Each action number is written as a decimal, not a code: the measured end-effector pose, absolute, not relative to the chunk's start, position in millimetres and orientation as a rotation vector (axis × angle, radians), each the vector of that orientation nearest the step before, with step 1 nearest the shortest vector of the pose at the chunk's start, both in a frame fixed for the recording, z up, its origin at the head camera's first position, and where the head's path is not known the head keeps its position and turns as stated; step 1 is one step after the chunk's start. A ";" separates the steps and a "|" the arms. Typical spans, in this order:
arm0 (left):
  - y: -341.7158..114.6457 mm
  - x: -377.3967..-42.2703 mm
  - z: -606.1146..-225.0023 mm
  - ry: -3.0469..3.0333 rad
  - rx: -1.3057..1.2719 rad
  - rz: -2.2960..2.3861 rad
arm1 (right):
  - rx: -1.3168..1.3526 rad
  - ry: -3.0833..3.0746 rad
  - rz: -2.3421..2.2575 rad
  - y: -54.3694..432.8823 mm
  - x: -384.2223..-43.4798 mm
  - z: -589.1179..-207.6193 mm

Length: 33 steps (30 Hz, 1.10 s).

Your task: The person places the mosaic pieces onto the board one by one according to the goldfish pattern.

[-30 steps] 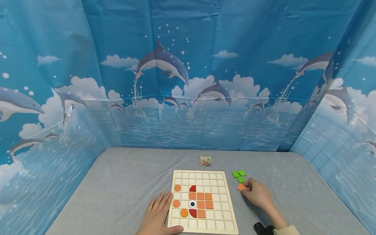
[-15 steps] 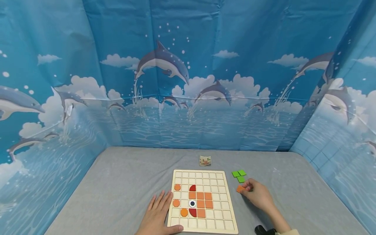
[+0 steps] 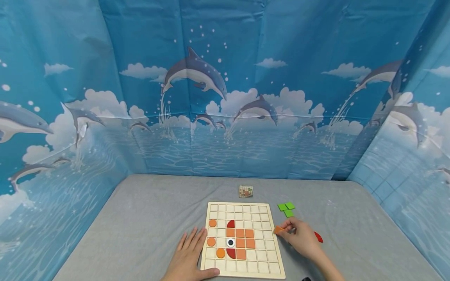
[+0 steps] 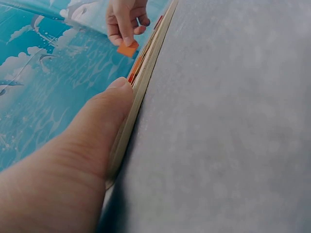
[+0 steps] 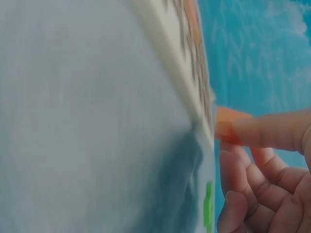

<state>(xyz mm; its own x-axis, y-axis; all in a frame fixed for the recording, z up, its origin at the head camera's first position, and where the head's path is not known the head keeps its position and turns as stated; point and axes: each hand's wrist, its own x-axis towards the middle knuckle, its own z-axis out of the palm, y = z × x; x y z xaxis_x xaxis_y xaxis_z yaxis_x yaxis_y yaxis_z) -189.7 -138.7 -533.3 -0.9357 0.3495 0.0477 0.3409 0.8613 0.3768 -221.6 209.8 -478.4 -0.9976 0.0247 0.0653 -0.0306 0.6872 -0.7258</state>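
A pale wooden grid board (image 3: 260, 269) lies on the table, with orange squares (image 3: 240, 243), orange discs (image 3: 220, 253), dark red quarter-round pieces (image 3: 231, 253) and a black-and-white eye disc (image 3: 230, 242) in its cells. My left hand (image 3: 188, 255) rests flat at the board's left edge, fingers spread, thumb over the near corner; in the left wrist view the thumb (image 4: 104, 109) lies along the rim. At the board's right edge my right hand (image 3: 302, 238) pinches an orange square tile (image 3: 279, 230) between thumb and fingertips. The right wrist view shows this tile (image 5: 228, 124) close beside the board's edge.
Several green square tiles (image 3: 288, 213) lie right of the board's far corner. A red piece (image 3: 318, 237) shows partly behind my right hand. Beyond the board sits a small printed picture card (image 3: 245, 191). A blue dolphin-print curtain (image 3: 225, 148) encloses the grey table (image 3: 158, 203).
My right hand has lifted the orange tile from the table and carried it left to the board's edge. The red piece has come into view behind it. My left hand stays put.
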 end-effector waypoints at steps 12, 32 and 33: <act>-139.0 -189.6 -532.9 3.002 0.563 0.611 | 0.346 -2.859 1.417 185.4 -206.3 -475.2; -138.9 -188.2 -532.9 3.014 0.564 0.610 | 0.644 -2.896 1.558 161.7 -200.6 -485.5; -138.9 -188.2 -532.9 3.015 0.564 0.610 | 0.649 -2.895 1.556 161.2 -200.7 -485.8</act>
